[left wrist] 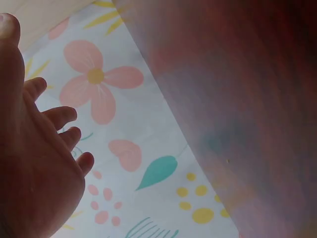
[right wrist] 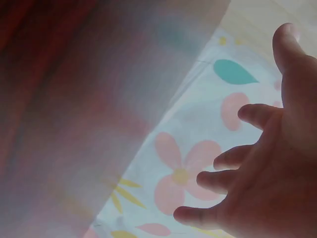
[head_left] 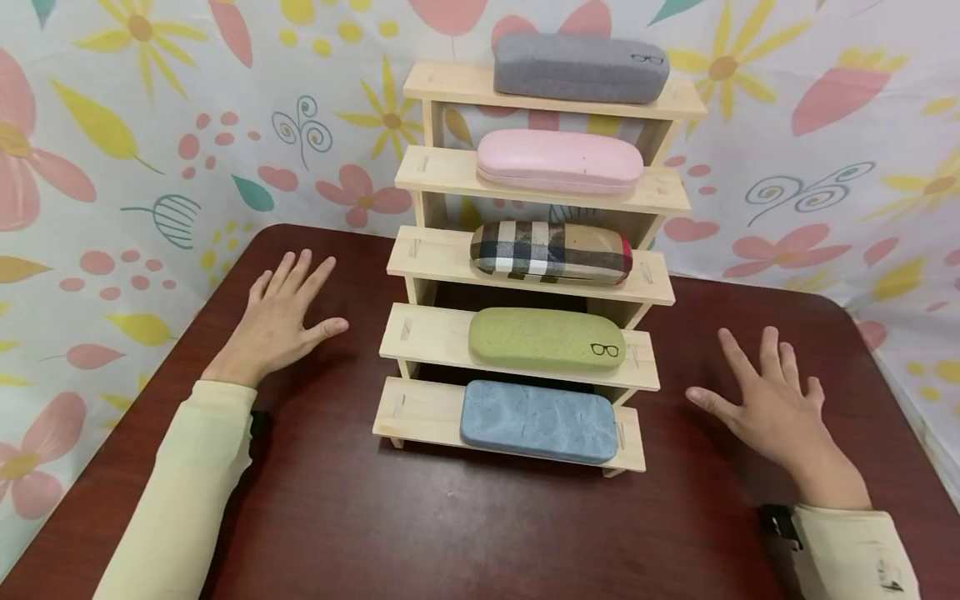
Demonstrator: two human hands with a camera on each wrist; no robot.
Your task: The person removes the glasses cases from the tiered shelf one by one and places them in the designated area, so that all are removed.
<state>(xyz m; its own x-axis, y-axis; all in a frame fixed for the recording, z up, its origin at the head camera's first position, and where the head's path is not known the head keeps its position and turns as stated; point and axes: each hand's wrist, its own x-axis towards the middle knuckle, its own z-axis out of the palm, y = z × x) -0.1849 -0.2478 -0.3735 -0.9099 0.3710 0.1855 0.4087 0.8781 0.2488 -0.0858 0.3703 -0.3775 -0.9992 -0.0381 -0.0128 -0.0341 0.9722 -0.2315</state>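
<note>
My left hand [head_left: 277, 319], fingers spread and holding nothing, is over the dark table to the left of a stepped wooden rack [head_left: 427, 404]. On the rack's right side, my right hand [head_left: 776, 404] is likewise spread and holds nothing. Each of the rack's tiers bears one glasses case. From the top down they are a grey case [head_left: 577, 68], a pink case [head_left: 558, 160], a plaid case [head_left: 551, 252], a green case [head_left: 546, 337] and a blue case [head_left: 537, 421]. Both wrist views show the hands with fingers extended, apart from any object.
The dark red-brown table [head_left: 450, 533] carries the rack near its back edge. Behind and beside it hangs a white cloth [head_left: 262, 75] printed with flowers and leaves. Dark straps [head_left: 780, 525] sit at the wrists, by the pale sleeves [head_left: 187, 467].
</note>
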